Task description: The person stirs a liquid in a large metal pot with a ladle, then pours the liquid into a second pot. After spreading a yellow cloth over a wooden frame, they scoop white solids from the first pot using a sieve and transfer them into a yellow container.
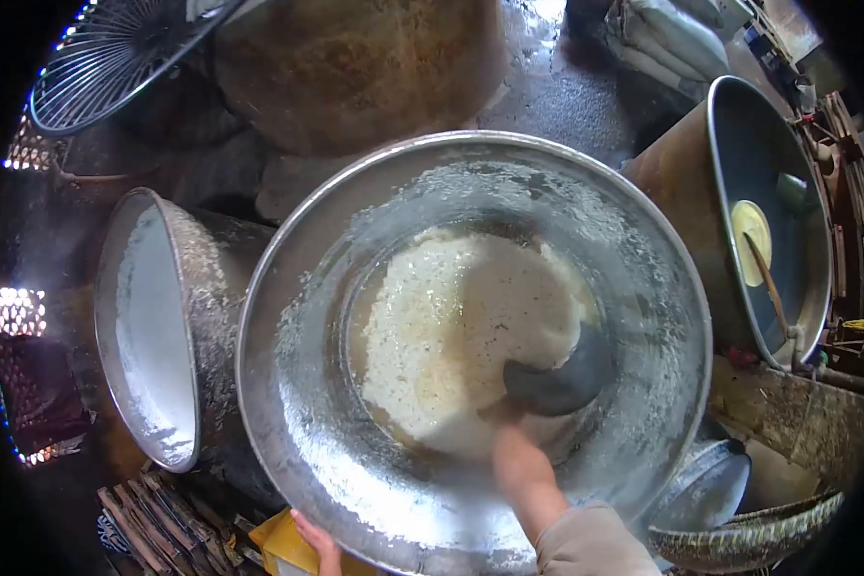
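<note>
A wide metal basin (pixel 470 136) fills the middle of the view. Inside it lies a pale, wet, grainy mass (pixel 422 336) in cloudy liquid, with white bits stuck to the sloping walls. My right hand (pixel 505 419), slightly blurred, reaches into the basin and is closed on a dark, rounded scoop (pixel 571 374). The scoop's edge meets the mass at its lower right. At the lower left, my left hand (pixel 315 533) rests against the outside of the basin near its rim, fingers stretched out. A yellow object (pixel 283 542) is right beside it.
A whitish-coated pot (pixel 184 336) tilts at left. On the right, a large metal vat (pixel 715 144) holds a yellowish ladle (pixel 751 240) with a wooden handle. Behind stands a big brown vessel (pixel 355 77). Split firewood (pixel 158 518) lies lower left; a woven basket (pixel 758 542) sits lower right.
</note>
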A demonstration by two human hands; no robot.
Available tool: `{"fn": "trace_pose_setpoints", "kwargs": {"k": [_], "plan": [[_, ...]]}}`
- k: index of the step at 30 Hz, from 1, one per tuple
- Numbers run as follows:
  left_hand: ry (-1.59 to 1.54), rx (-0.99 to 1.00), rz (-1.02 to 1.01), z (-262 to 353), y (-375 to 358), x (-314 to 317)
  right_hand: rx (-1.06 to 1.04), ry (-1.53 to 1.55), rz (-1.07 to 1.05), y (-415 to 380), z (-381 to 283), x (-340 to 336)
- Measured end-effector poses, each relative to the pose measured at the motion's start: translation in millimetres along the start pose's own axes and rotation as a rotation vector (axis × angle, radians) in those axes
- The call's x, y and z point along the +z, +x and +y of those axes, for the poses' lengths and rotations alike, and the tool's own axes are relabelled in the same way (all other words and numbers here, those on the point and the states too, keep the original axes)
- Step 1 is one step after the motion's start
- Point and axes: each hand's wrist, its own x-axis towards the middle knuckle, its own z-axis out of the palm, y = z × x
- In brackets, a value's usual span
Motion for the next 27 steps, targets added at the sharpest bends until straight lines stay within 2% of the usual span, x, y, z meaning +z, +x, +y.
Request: {"fn": "trace_pose_setpoints", "kwargs": {"k": [2, 3, 5, 6, 8, 10, 11, 13, 16, 17, 18, 19, 20, 22, 23, 24, 26, 27], "plan": [[-0.057, -0.013, -0.073, 6.2, -2.0, 1.4, -0.252, -0.054, 0.072, 43.2, 35.5, 20.6], [0.014, 0.019, -0.034, 10.4, -5.9, 5.7, 0.053, -0.060, -0.046, 72.5, 48.7, 24.9], [-0.004, 0.015, -0.059, 8.3, -3.6, 5.7, 0.345, -0.072, -0.171, 99.5, 37.4, 16.0], [-0.020, 0.014, -0.094, 8.8, -4.8, 3.5, -0.159, -0.083, -0.257, 93.1, 12.1, -13.6], [-0.032, 0.001, -0.035, 7.6, -4.3, 4.6, -0.652, -0.053, -0.425, 98.5, -15.8, -42.1], [0.045, 0.039, -0.024, -15.5, 6.9, -13.6, -0.226, -0.026, -0.589, 108.5, -49.5, -54.8], [0.018, 0.049, -0.007, -16.8, 7.4, -12.6, 0.195, -0.035, -0.647, 105.5, -70.8, -65.2], [0.059, 0.029, 0.028, -13.5, 5.7, -6.7, 0.183, 0.058, -0.737, 94.1, -102.5, -85.7], [0.096, -0.018, 0.058, -0.7, -1.2, -0.1, 0.010, 0.147, -0.782, 70.5, -135.6, -111.8], [-0.010, 0.071, -0.064, 3.9, -0.8, 0.1, -0.046, 0.044, -0.811, 63.6, -147.2, -122.3], [0.154, 0.021, -0.047, 17.2, -5.5, -1.6, -0.100, -0.062, -0.837, 55.8, -158.9, -131.1], [0.038, 0.021, -0.083, 11.2, -3.2, -2.9, -0.031, 0.003, -0.911, 42.4, -175.6, -143.1], [-0.074, 0.021, -0.120, 1.0, 2.7, -3.9, -0.070, -0.008, -0.912, 27.9, -190.2, -159.5], [-0.096, 0.089, -0.112, -7.9, 10.0, -18.1, -0.156, -0.144, -0.985, -24.0, -244.2, -191.4], [-0.082, 0.149, -0.119, -11.7, 12.2, -24.8, -0.321, -0.457, -0.945, -38.8, -263.2, -202.1], [-0.067, 0.205, -0.121, -16.6, 12.7, -35.0, -0.356, -0.478, -0.940, -66.4, -287.3, -216.9], [-0.038, 0.309, -0.101, -31.6, 4.3, -66.3, -0.455, -0.758, -1.034, -132.7, -334.0, -250.5], [-0.153, 0.258, -0.119, -44.3, -1.5, -88.4, -0.457, -0.748, -1.132, -154.8, -346.2, -259.1]]}}
